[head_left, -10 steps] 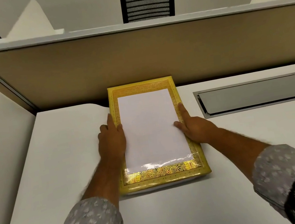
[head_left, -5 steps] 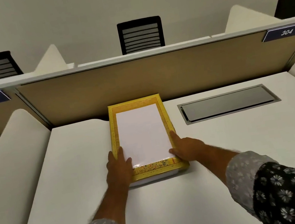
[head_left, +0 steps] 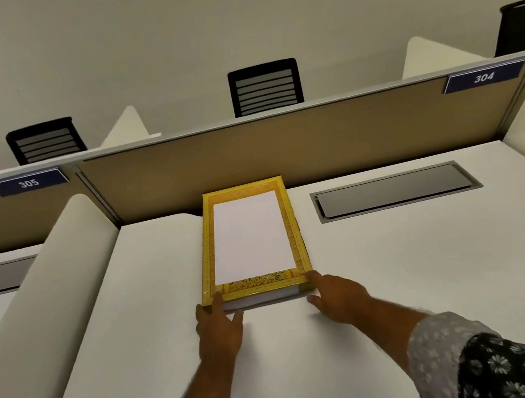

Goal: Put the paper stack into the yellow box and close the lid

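On the white surface (head_left: 406,279), up against the divider, the yellow box (head_left: 296,224) sits lid down with the paper stack (head_left: 249,235) showing through its window. Both hands slid back to its near corners: left hand (head_left: 219,331) and right hand (head_left: 336,297), each grip spread, holding nothing. Looks basically done to me.

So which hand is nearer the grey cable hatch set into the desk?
Right. The right hand sits at the yellow box's near right corner, below the cable hatch; the left hand is at the box's near left corner, farther away.
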Action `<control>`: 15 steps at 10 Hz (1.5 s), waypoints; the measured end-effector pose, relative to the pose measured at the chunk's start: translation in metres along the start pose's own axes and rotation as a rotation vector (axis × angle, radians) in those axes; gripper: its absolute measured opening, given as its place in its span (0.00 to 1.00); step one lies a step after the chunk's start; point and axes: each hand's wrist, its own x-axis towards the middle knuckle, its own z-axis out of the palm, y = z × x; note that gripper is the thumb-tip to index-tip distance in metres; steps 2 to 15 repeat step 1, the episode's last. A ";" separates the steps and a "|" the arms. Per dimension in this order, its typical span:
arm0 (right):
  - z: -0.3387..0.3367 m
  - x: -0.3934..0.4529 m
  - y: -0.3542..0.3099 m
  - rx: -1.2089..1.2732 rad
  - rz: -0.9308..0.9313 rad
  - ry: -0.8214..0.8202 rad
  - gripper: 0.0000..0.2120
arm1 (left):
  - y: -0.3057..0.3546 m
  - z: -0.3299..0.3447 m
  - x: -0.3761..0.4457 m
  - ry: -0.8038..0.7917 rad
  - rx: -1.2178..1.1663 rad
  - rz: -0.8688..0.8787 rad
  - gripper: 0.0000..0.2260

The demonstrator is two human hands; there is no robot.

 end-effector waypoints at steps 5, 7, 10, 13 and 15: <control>0.000 -0.026 0.020 0.008 0.008 -0.011 0.32 | 0.015 0.015 -0.026 -0.016 -0.042 -0.073 0.36; 0.000 -0.026 0.020 0.008 0.008 -0.011 0.32 | 0.015 0.015 -0.026 -0.016 -0.042 -0.073 0.36; 0.000 -0.026 0.020 0.008 0.008 -0.011 0.32 | 0.015 0.015 -0.026 -0.016 -0.042 -0.073 0.36; 0.000 -0.026 0.020 0.008 0.008 -0.011 0.32 | 0.015 0.015 -0.026 -0.016 -0.042 -0.073 0.36; 0.000 -0.026 0.020 0.008 0.008 -0.011 0.32 | 0.015 0.015 -0.026 -0.016 -0.042 -0.073 0.36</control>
